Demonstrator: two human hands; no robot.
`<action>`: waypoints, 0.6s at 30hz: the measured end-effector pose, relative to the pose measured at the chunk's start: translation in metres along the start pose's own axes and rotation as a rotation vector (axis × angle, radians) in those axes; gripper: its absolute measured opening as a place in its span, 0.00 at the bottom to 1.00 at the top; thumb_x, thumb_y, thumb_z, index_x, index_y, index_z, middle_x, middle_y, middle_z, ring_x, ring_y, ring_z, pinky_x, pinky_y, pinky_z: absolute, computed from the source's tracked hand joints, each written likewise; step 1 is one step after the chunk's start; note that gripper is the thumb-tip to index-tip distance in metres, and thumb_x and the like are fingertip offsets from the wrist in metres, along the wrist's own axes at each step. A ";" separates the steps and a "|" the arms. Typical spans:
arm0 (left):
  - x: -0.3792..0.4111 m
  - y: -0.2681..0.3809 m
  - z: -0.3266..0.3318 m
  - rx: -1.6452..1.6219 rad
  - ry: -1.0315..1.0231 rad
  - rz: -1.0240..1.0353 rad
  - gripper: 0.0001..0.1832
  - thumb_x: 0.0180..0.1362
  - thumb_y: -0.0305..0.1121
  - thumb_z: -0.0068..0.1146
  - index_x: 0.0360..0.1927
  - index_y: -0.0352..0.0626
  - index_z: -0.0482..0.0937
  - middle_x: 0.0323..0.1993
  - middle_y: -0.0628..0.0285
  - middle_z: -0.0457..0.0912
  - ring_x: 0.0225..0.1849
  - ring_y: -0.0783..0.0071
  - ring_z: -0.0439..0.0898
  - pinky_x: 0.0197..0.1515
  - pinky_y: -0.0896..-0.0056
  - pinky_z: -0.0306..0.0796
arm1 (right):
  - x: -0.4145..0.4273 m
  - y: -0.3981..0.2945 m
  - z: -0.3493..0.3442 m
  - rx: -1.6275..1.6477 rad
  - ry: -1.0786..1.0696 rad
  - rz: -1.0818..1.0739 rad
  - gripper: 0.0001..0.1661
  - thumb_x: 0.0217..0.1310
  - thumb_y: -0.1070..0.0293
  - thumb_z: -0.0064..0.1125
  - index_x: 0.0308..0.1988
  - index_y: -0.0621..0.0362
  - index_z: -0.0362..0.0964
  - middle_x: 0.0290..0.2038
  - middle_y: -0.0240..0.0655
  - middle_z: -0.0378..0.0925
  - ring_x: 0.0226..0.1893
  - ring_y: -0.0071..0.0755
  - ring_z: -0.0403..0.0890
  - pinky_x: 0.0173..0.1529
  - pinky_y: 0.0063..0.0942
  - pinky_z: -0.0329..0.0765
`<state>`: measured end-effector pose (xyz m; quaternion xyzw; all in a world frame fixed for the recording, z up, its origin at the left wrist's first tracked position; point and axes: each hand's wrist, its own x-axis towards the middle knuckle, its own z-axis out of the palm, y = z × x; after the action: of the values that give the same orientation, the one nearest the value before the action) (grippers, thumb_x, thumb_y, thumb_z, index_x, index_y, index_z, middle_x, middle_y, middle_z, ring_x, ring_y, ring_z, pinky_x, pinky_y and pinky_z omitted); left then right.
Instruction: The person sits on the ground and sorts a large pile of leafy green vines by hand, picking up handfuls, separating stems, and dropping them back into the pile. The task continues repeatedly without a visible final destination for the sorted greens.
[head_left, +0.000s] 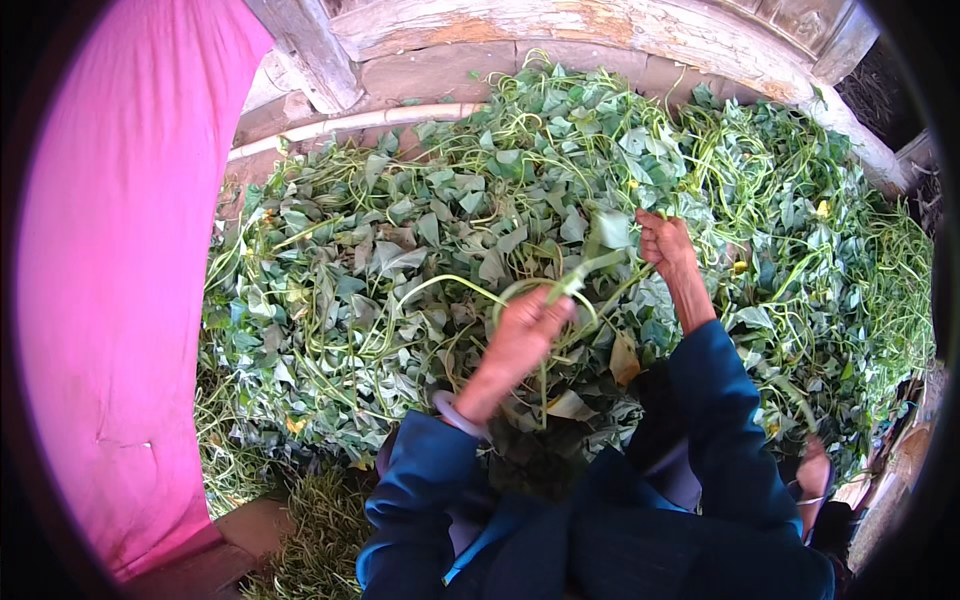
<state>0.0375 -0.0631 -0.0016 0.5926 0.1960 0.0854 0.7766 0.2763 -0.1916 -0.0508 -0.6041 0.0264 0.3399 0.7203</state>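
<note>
A broad heap of cut leafy vines (450, 202), which look like sweet potato vines, lies before me. My left hand (529, 326), blurred, grips a bundle of green vine stems (510, 285), some curling in a loop around it. Higher and to the right, my right hand (664, 244) is closed on a vine by its stem, with leaves (613, 229) hanging between the two hands. Both hands are above the heap. The ends of the held stems are lost among the leaves below. A pale bangle (459, 414) circles my left wrist.
Another person's hand (812, 469), partly visible, is at the lower right beside the heap. A pink cloth (120, 300) hangs along the left. Wooden beams (585, 22) and a pale pole (367, 120) border the far side. Loose stems (322, 540) lie at the lower left.
</note>
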 end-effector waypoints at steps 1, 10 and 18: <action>0.006 0.020 -0.014 -0.129 -0.036 -0.125 0.10 0.60 0.34 0.49 0.30 0.39 0.76 0.10 0.71 0.61 0.11 0.85 0.57 0.14 0.82 0.53 | -0.010 -0.002 0.011 0.090 -0.091 -0.007 0.05 0.53 0.74 0.54 0.32 0.64 0.69 0.15 0.26 0.62 0.09 0.14 0.51 0.12 0.15 0.47; 0.015 0.029 -0.059 -0.910 -0.147 0.157 0.12 0.61 0.36 0.45 0.28 0.39 0.71 0.12 0.73 0.57 0.10 0.87 0.52 0.11 0.84 0.49 | -0.062 -0.003 0.053 0.408 -0.436 0.072 0.14 0.58 0.65 0.51 0.38 0.67 0.69 0.17 0.27 0.65 0.12 0.18 0.57 0.16 0.18 0.55; 0.013 0.023 -0.041 -0.724 -0.166 0.005 0.10 0.60 0.36 0.47 0.28 0.41 0.71 0.12 0.73 0.58 0.10 0.87 0.53 0.10 0.85 0.49 | -0.089 -0.005 0.079 0.079 -0.490 -0.024 0.22 0.59 0.50 0.49 0.38 0.57 0.74 0.35 0.35 0.78 0.34 0.29 0.77 0.33 0.22 0.70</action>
<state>0.0355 -0.0152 0.0088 0.2848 0.0880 0.1027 0.9490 0.1816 -0.1624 0.0147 -0.4755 -0.1431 0.4661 0.7322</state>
